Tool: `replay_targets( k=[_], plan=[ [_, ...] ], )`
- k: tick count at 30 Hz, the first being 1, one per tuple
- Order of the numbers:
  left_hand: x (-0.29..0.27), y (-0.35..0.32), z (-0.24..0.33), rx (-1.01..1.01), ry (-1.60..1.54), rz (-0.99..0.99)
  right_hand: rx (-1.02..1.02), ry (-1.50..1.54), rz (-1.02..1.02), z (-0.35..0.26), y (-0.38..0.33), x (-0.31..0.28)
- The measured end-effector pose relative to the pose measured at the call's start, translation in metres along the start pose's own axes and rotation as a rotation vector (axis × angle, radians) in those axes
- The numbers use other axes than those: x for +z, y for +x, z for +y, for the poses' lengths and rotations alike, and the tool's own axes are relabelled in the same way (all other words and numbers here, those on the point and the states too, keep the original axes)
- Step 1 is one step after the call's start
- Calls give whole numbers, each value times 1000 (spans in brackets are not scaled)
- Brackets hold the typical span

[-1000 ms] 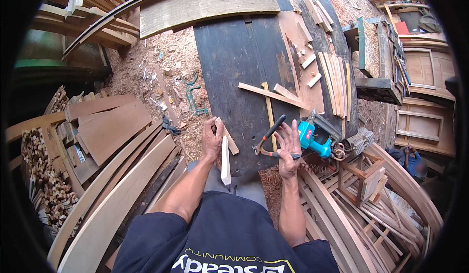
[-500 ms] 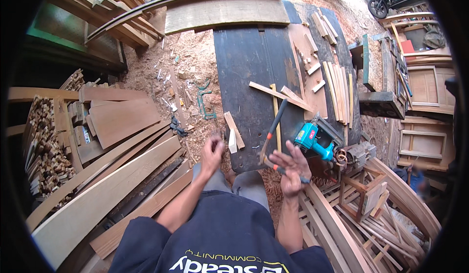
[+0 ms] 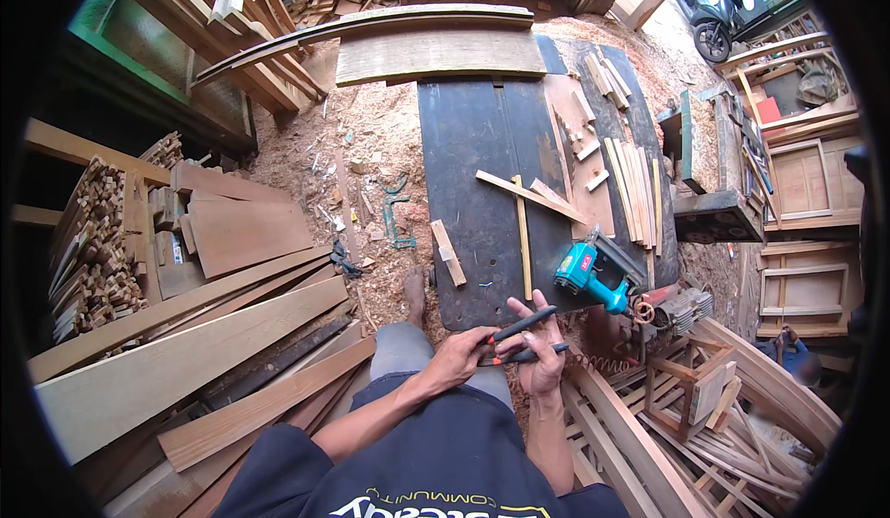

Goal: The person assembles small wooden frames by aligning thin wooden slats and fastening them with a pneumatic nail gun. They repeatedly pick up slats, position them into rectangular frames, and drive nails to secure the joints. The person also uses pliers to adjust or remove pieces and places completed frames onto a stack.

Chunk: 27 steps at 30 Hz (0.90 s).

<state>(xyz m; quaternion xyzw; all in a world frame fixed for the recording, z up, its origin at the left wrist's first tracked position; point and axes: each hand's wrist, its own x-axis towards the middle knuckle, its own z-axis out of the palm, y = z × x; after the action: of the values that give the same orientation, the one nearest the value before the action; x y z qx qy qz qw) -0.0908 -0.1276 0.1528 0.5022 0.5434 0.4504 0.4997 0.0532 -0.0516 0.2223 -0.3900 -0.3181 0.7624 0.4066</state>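
Both hands meet just off the near edge of the dark workbench [image 3: 482, 147], over the person's lap. The left hand [image 3: 461, 358] is curled, its fingers pinched around the orange-and-black handles of a pair of pliers [image 3: 519, 333]; the tool's dark handles angle up and to the right, crossing in front of the right hand [image 3: 538, 356]. The right hand is turned palm-up with fingers loosely spread and raised, the pliers lying across them, so it touches the tool; whether it grips it firmly I cannot tell. Near the near-right corner of the bench lies a turquoise electric power tool [image 3: 589, 272], just beyond the right hand. A short wooden block [image 3: 449, 252] lies at the near-left edge of the bench, and a thin wooden strip [image 3: 523, 237] lies lengthwise beside it, with a second strip [image 3: 530, 195] crossing it at an angle. A bundle of wooden slats [image 3: 632, 180] rests along the bench's right edge. Long planks [image 3: 185, 351] are stacked on the sawdust-strewn floor to the person's left, and a bare foot [image 3: 415, 293] rests by the bench's near-left corner.
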Motion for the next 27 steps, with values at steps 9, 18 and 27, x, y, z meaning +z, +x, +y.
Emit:
replay_targets(
  k=[9,18,27],
  plan=[
    [-80,29,-71,-463,25,537,-376,-305,62,46,23,15],
    [-98,132,-130,-528,-31,448,-345,-457,-50,64,65,13],
    [-89,128,-139,-556,-55,461,-370,-474,-133,77,65,15]
  ],
)
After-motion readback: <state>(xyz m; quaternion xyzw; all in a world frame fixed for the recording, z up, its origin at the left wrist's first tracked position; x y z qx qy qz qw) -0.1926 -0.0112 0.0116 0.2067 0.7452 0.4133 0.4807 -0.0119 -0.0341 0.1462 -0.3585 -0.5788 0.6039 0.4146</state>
